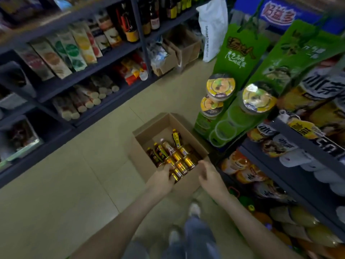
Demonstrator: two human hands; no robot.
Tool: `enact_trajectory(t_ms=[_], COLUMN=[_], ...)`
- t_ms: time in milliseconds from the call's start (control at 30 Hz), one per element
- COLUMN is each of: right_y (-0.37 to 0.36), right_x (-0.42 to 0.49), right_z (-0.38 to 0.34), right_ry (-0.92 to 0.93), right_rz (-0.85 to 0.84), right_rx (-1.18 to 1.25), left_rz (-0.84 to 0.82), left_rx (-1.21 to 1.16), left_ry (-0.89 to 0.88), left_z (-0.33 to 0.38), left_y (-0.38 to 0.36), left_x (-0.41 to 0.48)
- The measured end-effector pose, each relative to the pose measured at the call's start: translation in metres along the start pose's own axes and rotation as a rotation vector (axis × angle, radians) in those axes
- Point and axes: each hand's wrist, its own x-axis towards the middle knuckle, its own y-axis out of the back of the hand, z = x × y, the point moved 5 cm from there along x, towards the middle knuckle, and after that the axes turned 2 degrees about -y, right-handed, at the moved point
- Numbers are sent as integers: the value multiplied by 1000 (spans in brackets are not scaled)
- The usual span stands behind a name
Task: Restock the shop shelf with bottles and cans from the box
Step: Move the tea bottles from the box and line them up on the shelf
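1. Head view, looking down a shop aisle: an open cardboard box (149,132) stands on the tiled floor (74,174), just in front of the person's feet.
2. Box contents: gold cans (183,161) are packed together on the side nearest the person. Bottles (168,147) with yellow and red labels stand or lean behind them. The far left part of the box shows bare cardboard.
3. Left hand (163,177): it is at the near rim of the box, with its fingers down over the closest cans and touching them. Blur hides the fingers, so I cannot tell whether they are closed round a can.
4. Right hand (209,174): it is at the near right corner of the box, with the fingers bent toward the rim. I cannot tell whether they hold the cardboard or only rest against it.
5. Left shelving (112,57): a dark rack carrying upright snack packets, rolled goods lying on their sides, and dark bottles (130,25) on the upper level.
6. Right shelving (280,184): a dark rack just beside the box, filled with bagged and packaged goods.
7. Green display stand (240,53): it is beyond the box on the right and carries sealed bowl cups (220,86). A white bag (212,28) hangs behind it.
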Motion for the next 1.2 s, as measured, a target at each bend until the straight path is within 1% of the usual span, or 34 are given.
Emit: enact_trajectory(t_ms=[100,167,233,367,467,533,667,767,833,900,967,1033,1100,1200], right_y=[-12,-26,-43,-84,-120,-154,-231,-285,-325,-361,-387,-398,-400,-383], right_x=[42,75,114,199,276,335,462,536,571,596,612,623,626,612], right_z=[15,24,32,52,72,88,122,149,167,187,207,223,228,209], right_ry=[-79,-112,-121,-133,-105,-43,59,48,33,30,-38,-113,-140,-59], right_rz=[-54,-112,-187,-279,-251,-249,-249,-240,-296,-362,-434,-428,-380,-308], right_rx=[-41,-80,-112,-167,-249,-265,-379,-443,-485,-582,-682,-672,-645,-559], left_rz=[-60,-62,-44,10,74,97,180,164,168,255,386,444,419,346], left_rx=[14,-4,-31,-99,-108,-59,102,217,321,373,338,311,298,296], left_ry=[70,141,212,344,410,407,326,339,334,331,300,268,253,224], left_z=[-25,-44,-69,-129,-179,-208,-267,-310,-327,-335,-339,-343,-344,-340], left_y=[-5,-7,-12,-38,-73,-99,-149,-184,-203,-213,-219,-222,-223,-223], left_x=[37,64,96,174,242,290,388,439,459,466,466,466,468,463])
